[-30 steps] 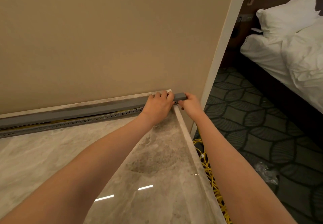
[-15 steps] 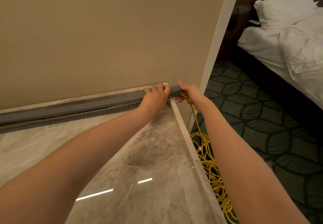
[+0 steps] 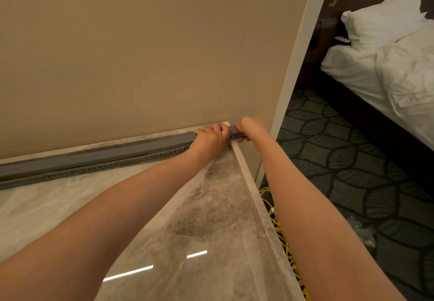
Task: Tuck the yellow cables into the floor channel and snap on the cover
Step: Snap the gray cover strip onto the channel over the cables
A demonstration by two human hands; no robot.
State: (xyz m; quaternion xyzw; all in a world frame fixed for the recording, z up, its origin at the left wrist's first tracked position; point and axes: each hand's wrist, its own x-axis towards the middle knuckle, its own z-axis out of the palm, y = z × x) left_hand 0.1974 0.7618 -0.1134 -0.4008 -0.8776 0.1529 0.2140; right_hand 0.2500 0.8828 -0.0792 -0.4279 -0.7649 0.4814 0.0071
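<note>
Grey cover point(image 3: 98, 158) along the wall, both hands, left point(image 3: 209, 138) and right point(image 3: 252, 129), clamped on its end.

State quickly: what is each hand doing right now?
Left hand: closed, pressing on the grey cover.
Right hand: closed around the cover's end.

The wall point(image 3: 141, 54) blocks the far side. Marble floor point(image 3: 70, 206) lies open near left; yellow cables point(image 3: 279, 228) clutter the right edge
</note>
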